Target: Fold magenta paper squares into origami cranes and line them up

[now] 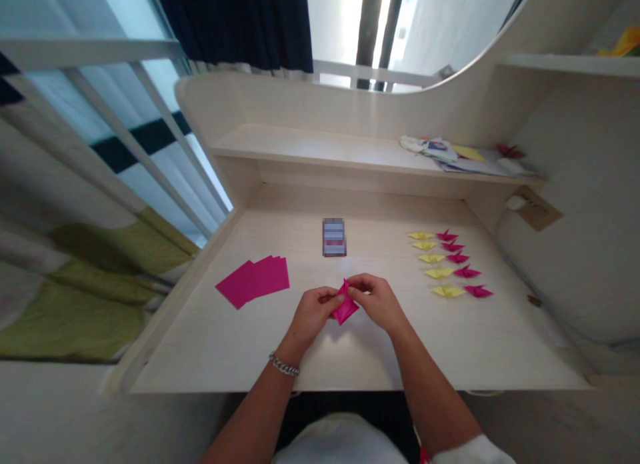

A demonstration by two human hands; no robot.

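Note:
Between my two hands is a partly folded piece of pink origami paper [345, 309], above the near middle of the desk. My left hand [317, 311] pinches its left side, with a chain bracelet on that wrist. On the upper right edge of the paper, the fingers of my right hand [376, 301] are closed. The fingertips cover part of the folds. To the left lie several flat pink paper sheets [255, 282], fanned over one another. Two columns of folded paper cranes stand at the right, yellow cranes [440, 273] beside pink cranes [466, 271].
A phone [334, 237] lies on the desk [200, 344] beyond my hands. Papers [450, 154] rest on the raised shelf [310, 151] at the back. A cable [520, 271] runs down the right wall from a socket plate [537, 207]. White rails [145, 97] border the left side.

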